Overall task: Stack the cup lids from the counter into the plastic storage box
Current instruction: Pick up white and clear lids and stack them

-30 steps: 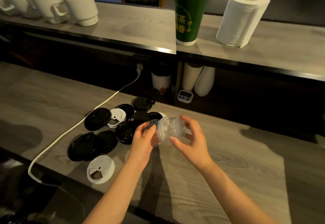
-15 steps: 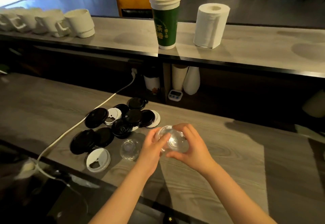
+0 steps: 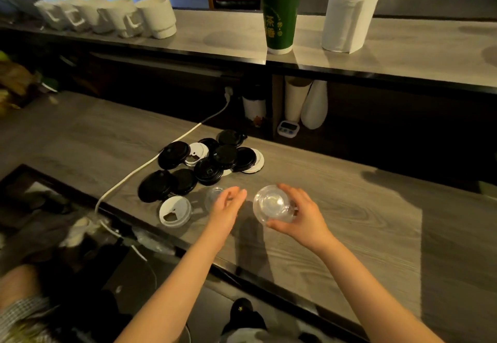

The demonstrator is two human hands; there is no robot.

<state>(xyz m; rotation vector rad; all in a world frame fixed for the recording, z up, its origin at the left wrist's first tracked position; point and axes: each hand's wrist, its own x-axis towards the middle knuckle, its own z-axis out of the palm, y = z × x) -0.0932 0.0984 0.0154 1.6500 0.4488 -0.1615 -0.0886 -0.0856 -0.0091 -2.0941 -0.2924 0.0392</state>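
Observation:
My right hand (image 3: 301,215) grips a stack of clear dome lids (image 3: 271,204) just above the grey wooden counter (image 3: 363,221). My left hand (image 3: 227,205) hovers open to the left of that stack, fingers straight, over a single clear dome lid (image 3: 213,194) lying on the counter. A cluster of several black lids (image 3: 212,162) with a few white ones (image 3: 197,153) lies behind the hands. One white flat lid (image 3: 174,211) sits alone near the front edge. No plastic storage box is in view.
A white cable (image 3: 139,170) runs from a socket across the counter to the front edge. On the raised shelf stand a green paper cup stack (image 3: 279,17), a paper towel roll (image 3: 349,17) and several white mugs (image 3: 113,15). A small timer (image 3: 288,128) sits under the shelf.
My left hand has let go of the clear lid stack and moved left, opening. My right hand alone now holds the stack. The camera view has lowered and shifted.

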